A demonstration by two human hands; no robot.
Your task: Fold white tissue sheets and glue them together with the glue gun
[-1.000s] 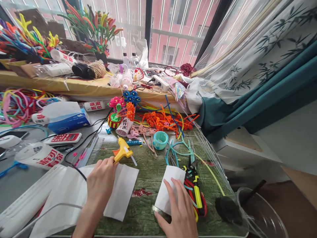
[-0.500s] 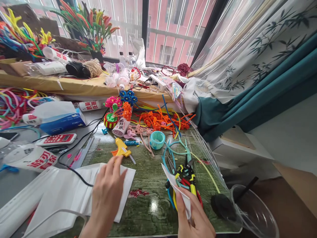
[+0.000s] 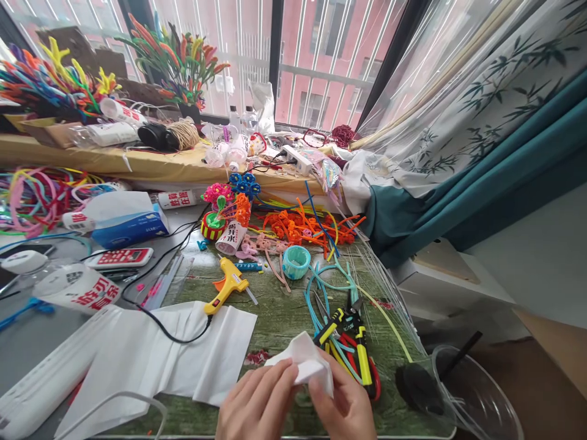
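Observation:
A folded white tissue (image 3: 302,353) is between my two hands, low in the view over the green wood-patterned mat. My left hand (image 3: 259,400) has its fingers closed together on the tissue's near left side. On the other side, my right hand (image 3: 346,403) pinches it between thumb and fingers. Just beyond the right hand lie pliers with yellow-and-black handles (image 3: 363,354) and light blue pipe cleaners (image 3: 316,290). To the left, a yellow glue gun (image 3: 225,287) rests with its handle end on a white sheet (image 3: 183,360). The palms and some fingertips are hidden.
A turquoise ring-shaped cup (image 3: 296,263) stands mid-mat, with orange pipe-cleaner pieces (image 3: 293,226) behind it. A black cord (image 3: 160,327) runs left from the glue gun. At the right edge is a clear plastic cup (image 3: 477,391). A blue tissue box (image 3: 131,229) sits back left.
My left hand has left the glue gun's handle and moved right to the tissue. My right hand has brought the tissue slightly left, and both hands now hold it. The view has shifted a little.

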